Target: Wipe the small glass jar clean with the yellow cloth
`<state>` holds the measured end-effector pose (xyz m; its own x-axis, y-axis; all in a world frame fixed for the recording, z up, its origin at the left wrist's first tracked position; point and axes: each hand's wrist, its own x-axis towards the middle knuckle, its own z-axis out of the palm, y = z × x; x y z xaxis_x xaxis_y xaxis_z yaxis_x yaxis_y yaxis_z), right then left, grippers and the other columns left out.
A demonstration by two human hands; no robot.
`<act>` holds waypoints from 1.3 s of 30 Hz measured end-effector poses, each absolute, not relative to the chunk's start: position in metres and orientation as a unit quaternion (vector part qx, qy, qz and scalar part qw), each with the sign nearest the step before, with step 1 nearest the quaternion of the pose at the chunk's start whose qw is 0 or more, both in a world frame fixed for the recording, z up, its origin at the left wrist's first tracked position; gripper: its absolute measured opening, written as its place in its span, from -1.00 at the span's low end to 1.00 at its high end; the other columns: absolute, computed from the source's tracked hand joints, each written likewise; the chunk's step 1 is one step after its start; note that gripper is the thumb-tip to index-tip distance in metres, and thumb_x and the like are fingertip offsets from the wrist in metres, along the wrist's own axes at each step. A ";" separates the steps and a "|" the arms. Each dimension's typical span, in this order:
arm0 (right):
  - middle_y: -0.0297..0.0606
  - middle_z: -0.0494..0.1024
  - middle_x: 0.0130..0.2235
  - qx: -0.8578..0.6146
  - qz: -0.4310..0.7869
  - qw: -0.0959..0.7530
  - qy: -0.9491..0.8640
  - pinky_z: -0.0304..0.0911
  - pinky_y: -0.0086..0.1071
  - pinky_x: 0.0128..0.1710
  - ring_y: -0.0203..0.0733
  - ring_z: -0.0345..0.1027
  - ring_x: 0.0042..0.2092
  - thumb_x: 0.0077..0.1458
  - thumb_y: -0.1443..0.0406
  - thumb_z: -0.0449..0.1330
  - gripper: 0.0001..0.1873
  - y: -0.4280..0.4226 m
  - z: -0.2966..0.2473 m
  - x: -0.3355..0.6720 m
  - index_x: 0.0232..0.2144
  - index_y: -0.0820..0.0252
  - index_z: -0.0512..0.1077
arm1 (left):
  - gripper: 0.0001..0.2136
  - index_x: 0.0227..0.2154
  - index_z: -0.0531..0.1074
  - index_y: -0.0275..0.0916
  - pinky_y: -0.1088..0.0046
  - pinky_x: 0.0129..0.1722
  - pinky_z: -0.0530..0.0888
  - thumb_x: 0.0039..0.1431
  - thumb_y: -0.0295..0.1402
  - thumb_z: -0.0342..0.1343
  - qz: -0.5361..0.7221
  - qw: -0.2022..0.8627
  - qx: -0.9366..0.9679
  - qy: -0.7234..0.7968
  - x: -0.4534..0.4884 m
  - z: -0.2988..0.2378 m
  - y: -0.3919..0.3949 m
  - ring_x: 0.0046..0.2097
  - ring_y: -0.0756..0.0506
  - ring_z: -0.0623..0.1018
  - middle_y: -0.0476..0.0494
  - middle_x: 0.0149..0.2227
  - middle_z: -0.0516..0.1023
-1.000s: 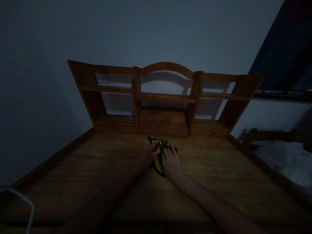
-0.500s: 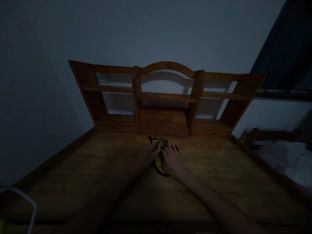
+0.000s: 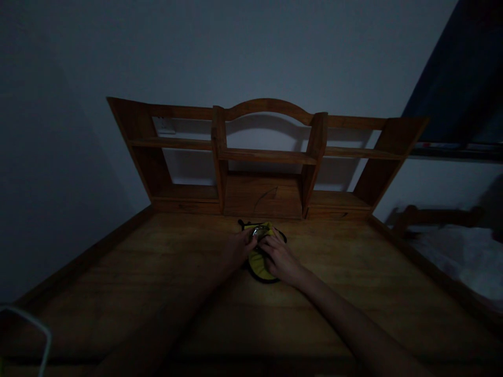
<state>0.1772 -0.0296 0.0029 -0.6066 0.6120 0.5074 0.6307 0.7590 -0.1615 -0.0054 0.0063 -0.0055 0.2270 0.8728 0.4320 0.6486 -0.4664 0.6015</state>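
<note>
A yellow-green cloth piece with black edging, which looks like a small pouch, lies on the desk in front of me. On its upper part sits a shiny, rounded, glassy or metallic object; the dim light hides its exact kind. My left hand grips this shiny object from the left, thumb on its near edge. From the right, my right hand has its bent fingers against the object and the cloth. What lies under the right fingertips is hidden.
The wooden desk spreads around the hands. Behind stands a wooden shelf unit with small drawers, against the wall. A pale cable curves at the lower left. White bedding and a dark curtain are on the right.
My right hand has shifted slightly lower and its fingers have changed position, baring more of the yellow-green cloth. The left hand keeps its hold on the shiny object.
</note>
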 end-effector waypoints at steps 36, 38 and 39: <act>0.19 0.37 0.10 -0.460 -0.260 0.171 -0.831 -0.21 0.04 0.32 0.10 0.26 0.08 0.13 0.47 0.01 -0.52 -0.039 -0.008 0.148 0.10 0.59 0.30 | -0.67 0.02 0.42 -0.18 0.50 -0.32 0.42 0.23 -0.28 0.00 0.364 0.171 0.791 0.461 -0.005 0.000 0.006 -0.38 -0.05 0.55 -0.08 -0.33 0.60; 0.20 0.37 0.10 -0.457 -0.264 0.173 -0.832 -0.21 0.05 0.32 0.12 0.23 0.11 0.11 0.47 0.01 -0.52 -0.040 -0.007 0.148 0.09 0.60 0.30 | -0.67 0.02 0.42 -0.19 0.51 -0.33 0.41 0.23 -0.28 -0.01 0.367 0.172 0.792 0.456 -0.005 0.000 0.006 -0.38 -0.04 0.54 -0.06 -0.35 0.59; 0.20 0.37 0.10 -0.456 -0.269 0.172 -0.831 -0.21 0.04 0.32 0.12 0.22 0.12 0.11 0.47 0.01 -0.52 -0.041 -0.007 0.148 0.09 0.60 0.30 | -0.67 0.02 0.42 -0.19 0.51 -0.35 0.41 0.23 -0.27 -0.02 0.367 0.173 0.792 0.457 -0.005 0.001 0.006 -0.40 -0.04 0.53 -0.06 -0.36 0.59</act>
<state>0.1481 -0.0409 -0.0065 -0.5247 0.6651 0.5313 0.8503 0.4394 0.2897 -0.0047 0.0057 0.0006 0.3143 0.8503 0.4221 0.5961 -0.5228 0.6094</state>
